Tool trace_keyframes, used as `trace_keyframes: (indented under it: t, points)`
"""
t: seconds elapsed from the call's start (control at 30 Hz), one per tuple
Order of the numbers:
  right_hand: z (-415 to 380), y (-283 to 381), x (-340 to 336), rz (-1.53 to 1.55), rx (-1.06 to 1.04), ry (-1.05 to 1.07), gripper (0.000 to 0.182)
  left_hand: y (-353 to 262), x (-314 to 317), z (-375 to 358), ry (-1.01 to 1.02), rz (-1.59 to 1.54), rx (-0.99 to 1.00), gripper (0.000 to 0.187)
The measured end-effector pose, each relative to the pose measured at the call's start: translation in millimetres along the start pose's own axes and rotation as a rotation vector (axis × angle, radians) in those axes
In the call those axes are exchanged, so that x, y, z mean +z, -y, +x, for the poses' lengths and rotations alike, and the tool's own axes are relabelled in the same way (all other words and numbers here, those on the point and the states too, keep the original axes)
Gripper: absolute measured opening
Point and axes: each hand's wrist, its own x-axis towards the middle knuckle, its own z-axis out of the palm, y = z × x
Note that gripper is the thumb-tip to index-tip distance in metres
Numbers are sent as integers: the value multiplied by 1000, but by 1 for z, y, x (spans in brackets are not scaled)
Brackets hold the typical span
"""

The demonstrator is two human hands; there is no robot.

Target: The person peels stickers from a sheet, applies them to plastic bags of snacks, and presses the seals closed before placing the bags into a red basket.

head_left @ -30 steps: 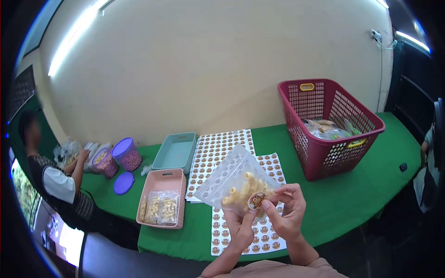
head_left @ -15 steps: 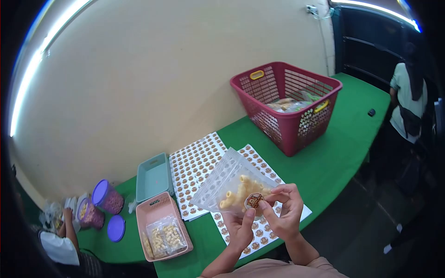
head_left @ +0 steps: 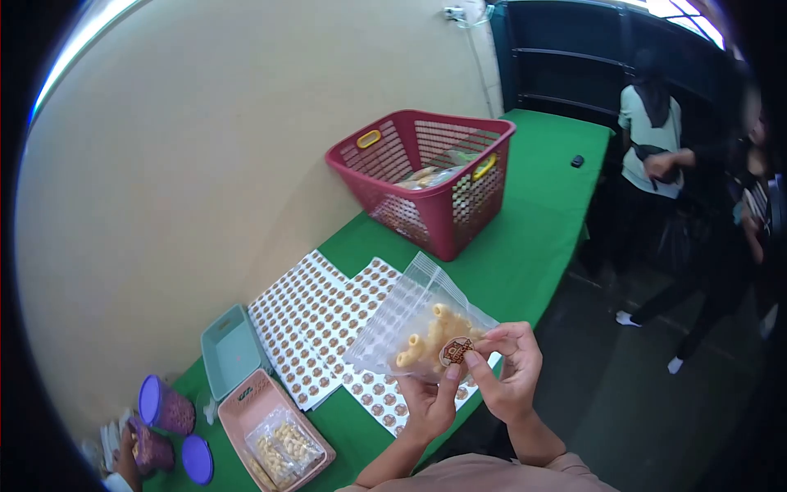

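Observation:
Between my two hands is a clear zip bag (head_left: 393, 324) of curved tube-shaped snacks (head_left: 438, 328), tilted over the table. A round brown sticker (head_left: 456, 353) lies on the bag's lower part. My left hand (head_left: 430, 406) grips the bottom edge, its thumb at the sticker. My right hand (head_left: 508, 373) pinches the lower right corner, with its thumb on the sticker. Beneath the bag lie white sheets of round stickers (head_left: 303, 328), partly hidden by the bag and hands.
A maroon basket (head_left: 447, 217) holding bags stands at the back. Left are a teal tray (head_left: 215, 348), a pink tray (head_left: 238, 402) with packed snack bags, a purple-lidded jar (head_left: 168, 410) and a loose purple lid (head_left: 197, 459). People (head_left: 652, 139) stand at the right; another person's hand (head_left: 127, 451) is at far left.
My view has turned right, so the table and basket appear further left. Another person has come into view at the right. Both hands keep hold of the bag, thumbs still at the sticker.

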Motion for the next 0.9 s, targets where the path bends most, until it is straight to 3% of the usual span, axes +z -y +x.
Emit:
trace_keyframes:
  t: [0.17, 0.27, 0.37, 0.53, 0.6, 0.67, 0.73, 0.77, 0.83, 0.9]
  points:
    - [8, 12, -30, -68, -113, -36, 29, 15, 28, -1, 80, -39, 68, 54]
    - [10, 10, -52, 9, -77, -52, 33, 26, 43, -3, 114, -26, 82, 46]
    - [19, 5, -84, -3, -94, -61, 40, 51, 60, -5, 230, 238, 160, 41]
    - [45, 3, -145, -23, -70, -30, 39, 73, 126, 1, 269, 158, 122, 38]
    - [59, 1, -172, -43, -77, -7, 37, 77, 152, 11, 312, 329, 268, 39]
    - [71, -3, -199, -58, -80, 11, 36, 98, 174, 12, 301, 309, 280, 38]
    - [84, -9, -226, -193, -66, 13, 40, 125, 191, 12, 314, 140, 83, 40]
    - [90, -14, -242, -198, -59, 16, 40, 135, 202, 12, 309, 136, 77, 40]
    - [99, -23, -275, -621, -65, 3, 49, 150, 225, 15, 223, -160, -165, 40]
    - [110, -27, -298, -730, -117, -34, 51, 164, 241, 17, 229, -200, -284, 40]
